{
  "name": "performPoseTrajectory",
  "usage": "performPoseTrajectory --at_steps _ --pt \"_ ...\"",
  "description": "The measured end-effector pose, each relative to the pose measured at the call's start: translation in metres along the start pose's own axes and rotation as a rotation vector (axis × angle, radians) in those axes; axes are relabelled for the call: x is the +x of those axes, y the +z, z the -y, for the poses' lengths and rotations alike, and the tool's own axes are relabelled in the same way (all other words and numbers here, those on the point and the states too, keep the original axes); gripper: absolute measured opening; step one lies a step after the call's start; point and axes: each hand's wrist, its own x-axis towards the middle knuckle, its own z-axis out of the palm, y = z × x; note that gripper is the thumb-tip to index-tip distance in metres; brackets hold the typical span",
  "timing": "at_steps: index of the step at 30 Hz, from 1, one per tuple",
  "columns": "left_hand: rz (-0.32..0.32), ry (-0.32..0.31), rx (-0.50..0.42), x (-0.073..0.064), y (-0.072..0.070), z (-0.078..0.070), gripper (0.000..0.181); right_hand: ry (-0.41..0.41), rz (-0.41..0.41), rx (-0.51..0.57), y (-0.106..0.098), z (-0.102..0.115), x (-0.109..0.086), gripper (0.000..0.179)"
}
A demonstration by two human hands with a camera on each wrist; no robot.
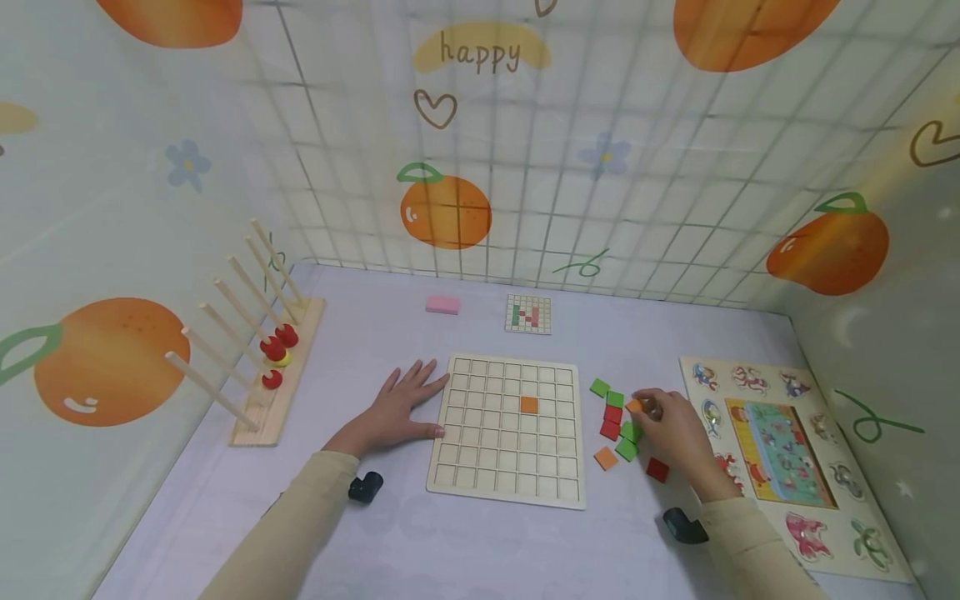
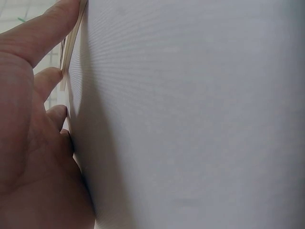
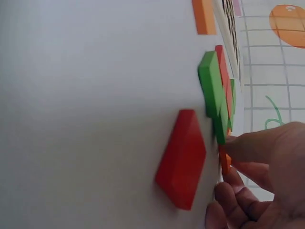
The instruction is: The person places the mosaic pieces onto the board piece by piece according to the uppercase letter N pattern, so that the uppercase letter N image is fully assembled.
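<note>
A wooden grid board (image 1: 480, 467) lies flat on the table, with one orange tile (image 1: 529, 405) in a square right of its middle. My left hand (image 1: 400, 410) rests on the tabletop with fingers spread, its thumb and index fingertip at the board's left edge. Thumb and fingers of my right hand (image 1: 669, 425) pinch another orange tile (image 3: 224, 160) among the loose tiles right of the board. Around it lie green tiles (image 1: 627, 450), red tiles (image 1: 610, 429) and a loose orange tile (image 1: 606, 458). A separate red tile (image 3: 183, 160) lies nearer the wrist.
Behind the board are a small card (image 1: 528, 314) with a green and red grid pattern and a pink block (image 1: 442, 305). A wooden peg stand (image 1: 296, 375) with a few red and yellow beads stands at left. On the right, under my forearm, lies a sea-animal puzzle board (image 1: 765, 525).
</note>
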Motion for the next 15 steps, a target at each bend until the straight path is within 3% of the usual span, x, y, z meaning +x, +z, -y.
performPoseTrajectory --at_steps 15 --pt "-0.007 0.001 0.000 0.0004 0.0018 0.0020 0.096 0.061 0.054 0.044 -0.0010 -0.0009 -0.0039 0.035"
